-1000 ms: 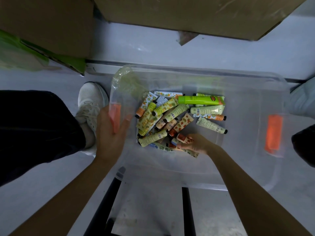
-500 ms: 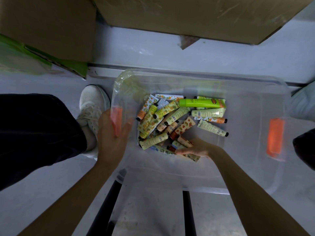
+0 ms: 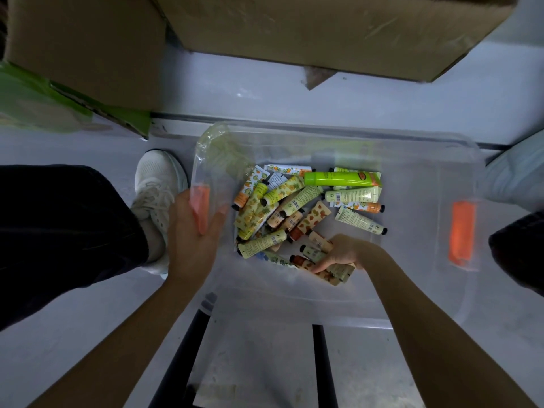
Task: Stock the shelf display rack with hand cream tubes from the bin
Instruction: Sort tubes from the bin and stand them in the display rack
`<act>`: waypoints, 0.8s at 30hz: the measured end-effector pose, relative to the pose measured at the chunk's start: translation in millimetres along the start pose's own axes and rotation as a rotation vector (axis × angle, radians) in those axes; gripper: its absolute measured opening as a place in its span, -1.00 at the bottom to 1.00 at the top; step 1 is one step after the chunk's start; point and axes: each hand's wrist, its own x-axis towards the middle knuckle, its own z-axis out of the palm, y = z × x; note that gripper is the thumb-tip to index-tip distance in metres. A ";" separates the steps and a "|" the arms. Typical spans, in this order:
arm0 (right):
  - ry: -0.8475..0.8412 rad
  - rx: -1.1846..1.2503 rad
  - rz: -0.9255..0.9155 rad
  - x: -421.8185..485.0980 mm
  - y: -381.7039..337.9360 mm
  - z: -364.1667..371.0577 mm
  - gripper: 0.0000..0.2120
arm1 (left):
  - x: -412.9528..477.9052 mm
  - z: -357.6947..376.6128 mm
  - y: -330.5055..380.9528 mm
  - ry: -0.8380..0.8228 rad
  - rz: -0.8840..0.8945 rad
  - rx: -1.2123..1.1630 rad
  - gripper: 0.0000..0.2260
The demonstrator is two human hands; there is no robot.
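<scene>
A clear plastic bin (image 3: 412,316) with orange latches sits on the floor below me. Several hand cream tubes (image 3: 297,201) lie heaped inside it, most with fruit prints, one bright green (image 3: 338,178). My left hand (image 3: 195,240) holds the bin's left rim by the orange latch (image 3: 200,207), thumb inside the wall. My right hand (image 3: 343,253) reaches down into the bin and grips a few tubes (image 3: 321,270) at the near edge of the heap. No display rack is in view.
Cardboard boxes (image 3: 323,30) stand beyond the bin, one with green print (image 3: 59,104) at the left. My white shoe (image 3: 157,187) and dark trouser leg are left of the bin. Black metal bars (image 3: 323,363) cross the floor near me. A second orange latch (image 3: 462,231) is on the right.
My right hand has closed around a few tubes at the heap's near edge and drawn them slightly toward me. My left hand has stayed on the bin's rim.
</scene>
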 end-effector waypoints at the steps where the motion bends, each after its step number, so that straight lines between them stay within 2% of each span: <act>1: 0.005 0.017 0.000 -5.1 0.2 -1.0 -0.69 | 0.1 0.1 0.1 -0.001 0.002 -0.007 -0.46; 6: 0.005 0.181 -0.041 -43.3 4.5 -5.9 -0.72 | 1.2 -0.2 1.9 -0.042 -0.039 -0.037 -0.50; 11: -0.014 0.453 -0.222 -89.2 -4.8 10.4 -0.71 | -4.5 -11.3 24.6 -0.114 -0.082 -0.051 -0.57; 14: -0.001 0.583 -0.362 -111.8 -24.3 30.7 -0.72 | -14.4 -22.1 41.4 -0.149 -0.061 0.060 -0.34; 16: -0.002 0.658 -0.436 -126.4 -40.6 47.2 -0.81 | -23.8 -30.3 59.8 -0.227 -0.059 0.025 -0.28; 17: -0.009 0.693 -0.471 -132.9 -49.0 55.0 -0.80 | -28.6 -32.1 71.0 -0.296 -0.071 -0.054 -0.34; 20: -0.045 0.785 -0.574 -148.5 -74.1 77.7 -0.76 | -38.4 -33.9 99.3 -0.462 -0.197 -0.403 -0.81; 21: -0.051 0.797 -0.604 -152.9 -82.5 84.8 -0.73 | -38.1 -32.9 102.8 -0.509 -0.257 -0.507 -0.83; 22: -0.055 0.794 -0.628 -155.9 -89.9 91.1 -0.68 | -38.4 -32.6 105.1 -0.560 -0.311 -0.571 -0.75; 24: -0.058 0.784 -0.664 -161.9 -102.8 102.4 -0.64 | -40.1 -38.3 107.9 -0.603 -0.409 -0.663 -0.42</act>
